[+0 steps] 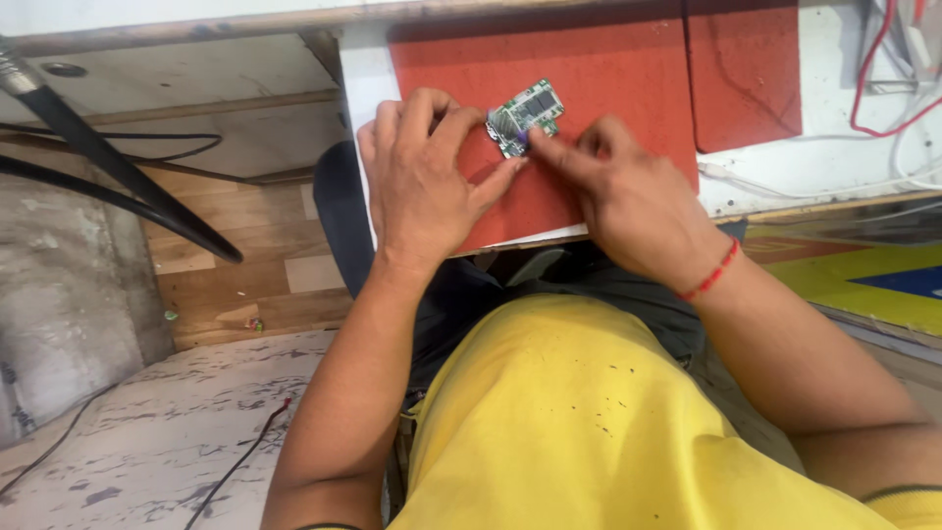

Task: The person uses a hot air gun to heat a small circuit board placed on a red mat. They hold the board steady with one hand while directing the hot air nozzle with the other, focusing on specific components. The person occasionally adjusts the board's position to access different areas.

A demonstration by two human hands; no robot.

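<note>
Nearest us, our left hand (424,182) and right hand (620,196) rest on the red mat (608,79), both pinched onto the small green circuit board (527,115) between them. We judge it light, stiff and fragile, best gripped by its bare edges. Farther right, loose wires (888,88) lie on the bench.

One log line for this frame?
left hand: holds small green circuit board | right hand: fingertip on board edge | surface: red mat
</note>
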